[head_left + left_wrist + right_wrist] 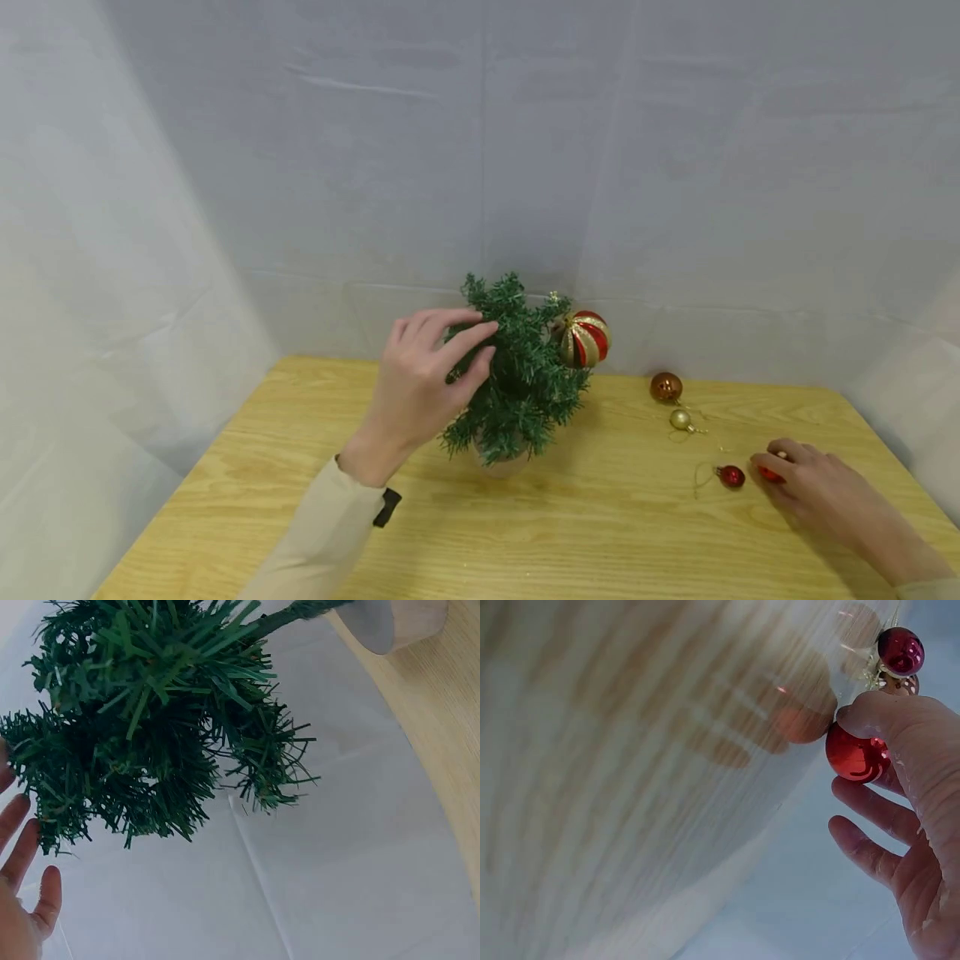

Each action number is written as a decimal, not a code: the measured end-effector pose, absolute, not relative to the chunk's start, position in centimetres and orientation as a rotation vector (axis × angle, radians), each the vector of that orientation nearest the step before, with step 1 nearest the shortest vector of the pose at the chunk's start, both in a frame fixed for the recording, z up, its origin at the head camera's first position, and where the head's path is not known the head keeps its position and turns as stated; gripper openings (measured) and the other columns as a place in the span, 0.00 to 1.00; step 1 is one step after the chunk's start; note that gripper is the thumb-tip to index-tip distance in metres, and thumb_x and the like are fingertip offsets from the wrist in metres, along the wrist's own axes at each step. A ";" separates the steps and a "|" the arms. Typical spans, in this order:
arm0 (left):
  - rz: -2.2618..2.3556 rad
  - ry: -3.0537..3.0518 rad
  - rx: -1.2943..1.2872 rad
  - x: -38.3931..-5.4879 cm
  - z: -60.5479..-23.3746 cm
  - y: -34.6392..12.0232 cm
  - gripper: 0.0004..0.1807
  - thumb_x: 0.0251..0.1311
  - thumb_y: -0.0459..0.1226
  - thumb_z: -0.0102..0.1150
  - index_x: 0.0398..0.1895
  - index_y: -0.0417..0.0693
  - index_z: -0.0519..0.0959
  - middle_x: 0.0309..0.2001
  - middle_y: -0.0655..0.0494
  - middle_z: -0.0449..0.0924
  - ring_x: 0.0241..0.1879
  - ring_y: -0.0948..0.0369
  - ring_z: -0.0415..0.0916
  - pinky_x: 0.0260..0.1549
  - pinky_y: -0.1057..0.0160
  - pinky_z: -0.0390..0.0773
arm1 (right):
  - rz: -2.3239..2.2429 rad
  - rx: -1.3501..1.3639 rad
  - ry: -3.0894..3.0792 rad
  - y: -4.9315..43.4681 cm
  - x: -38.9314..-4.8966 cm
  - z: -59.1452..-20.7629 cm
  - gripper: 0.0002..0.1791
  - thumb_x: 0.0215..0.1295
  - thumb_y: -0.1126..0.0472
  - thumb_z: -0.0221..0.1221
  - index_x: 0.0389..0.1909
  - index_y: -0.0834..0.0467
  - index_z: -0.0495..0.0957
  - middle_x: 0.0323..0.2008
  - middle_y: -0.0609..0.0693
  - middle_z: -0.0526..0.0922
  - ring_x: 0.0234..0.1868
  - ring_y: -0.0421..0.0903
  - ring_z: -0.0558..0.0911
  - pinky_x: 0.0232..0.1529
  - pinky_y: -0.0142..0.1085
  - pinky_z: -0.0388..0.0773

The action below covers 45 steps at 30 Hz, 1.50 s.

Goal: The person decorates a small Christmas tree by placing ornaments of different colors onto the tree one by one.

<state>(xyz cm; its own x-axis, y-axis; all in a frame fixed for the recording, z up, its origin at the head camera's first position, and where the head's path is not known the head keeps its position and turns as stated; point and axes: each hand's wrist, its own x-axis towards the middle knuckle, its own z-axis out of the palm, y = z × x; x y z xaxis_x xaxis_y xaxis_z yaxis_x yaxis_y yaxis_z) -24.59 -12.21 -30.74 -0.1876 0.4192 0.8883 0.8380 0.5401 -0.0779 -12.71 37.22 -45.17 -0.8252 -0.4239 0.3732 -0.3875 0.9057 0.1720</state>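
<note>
A small green artificial Christmas tree stands in a pot on the table. My left hand is at its left side, fingers loosely bent and fingertips right at the branches; the left wrist view shows those fingers spread beside the needles. From the tree's right side hangs a big red-and-gold striped bauble. Over at the right, my right hand pinches a shiny red bauble between thumb and fingers, low at the tabletop. A dark red bauble lies just left of that hand.
Farther back on the wooden table lie a brown bauble and a small gold bauble with a string loop. Pale cloth hangs behind the table and at both sides.
</note>
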 end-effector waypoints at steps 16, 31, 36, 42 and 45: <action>-0.526 -1.808 -1.028 -24.8 -32.1 -14.0 0.22 0.71 0.53 0.55 0.50 0.48 0.87 0.56 0.44 0.83 0.55 0.46 0.78 0.49 0.42 0.73 | 0.041 0.494 -2.593 36.4 -11.6 -44.5 0.30 0.33 0.68 0.81 0.44 0.57 0.85 0.42 0.52 0.83 0.31 0.48 0.84 0.26 0.33 0.79; -0.520 -1.826 -1.026 -25.0 -32.5 -14.0 0.18 0.71 0.49 0.57 0.52 0.48 0.87 0.57 0.43 0.82 0.56 0.45 0.77 0.50 0.41 0.73 | 0.264 0.511 -2.398 32.4 -10.7 -41.4 0.27 0.40 0.67 0.79 0.46 0.54 0.86 0.43 0.50 0.84 0.34 0.41 0.83 0.28 0.18 0.70; -0.522 -1.826 -1.025 -25.0 -32.4 -13.9 0.18 0.71 0.48 0.56 0.51 0.48 0.87 0.57 0.43 0.82 0.56 0.45 0.77 0.50 0.41 0.73 | 0.350 0.538 -2.355 30.9 -10.7 -40.5 0.22 0.47 0.65 0.78 0.46 0.54 0.86 0.44 0.51 0.84 0.39 0.29 0.81 0.27 0.18 0.69; -0.527 -1.823 -1.028 -24.9 -32.4 -13.9 0.18 0.70 0.48 0.57 0.51 0.48 0.87 0.57 0.43 0.82 0.55 0.45 0.77 0.50 0.41 0.73 | 0.437 0.579 -2.306 29.6 -10.5 -39.7 0.15 0.60 0.54 0.73 0.47 0.53 0.87 0.46 0.49 0.85 0.47 0.17 0.74 0.23 0.17 0.66; -0.531 -1.821 -1.028 -24.9 -32.4 -13.9 0.18 0.71 0.48 0.57 0.51 0.48 0.87 0.56 0.43 0.82 0.55 0.45 0.77 0.49 0.41 0.73 | 0.446 0.580 -2.297 28.9 -10.4 -39.1 0.15 0.60 0.54 0.73 0.47 0.53 0.87 0.45 0.48 0.85 0.48 0.16 0.74 0.22 0.18 0.66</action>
<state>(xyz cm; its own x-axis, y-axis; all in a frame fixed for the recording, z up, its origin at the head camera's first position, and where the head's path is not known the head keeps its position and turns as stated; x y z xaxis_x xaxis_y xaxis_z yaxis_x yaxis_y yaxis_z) -24.86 -13.91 -32.36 -0.2011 0.4200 0.8850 0.8299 0.5531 -0.0739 -10.38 28.86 -39.14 -0.6433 -0.2765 0.7139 -0.5237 0.8392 -0.1468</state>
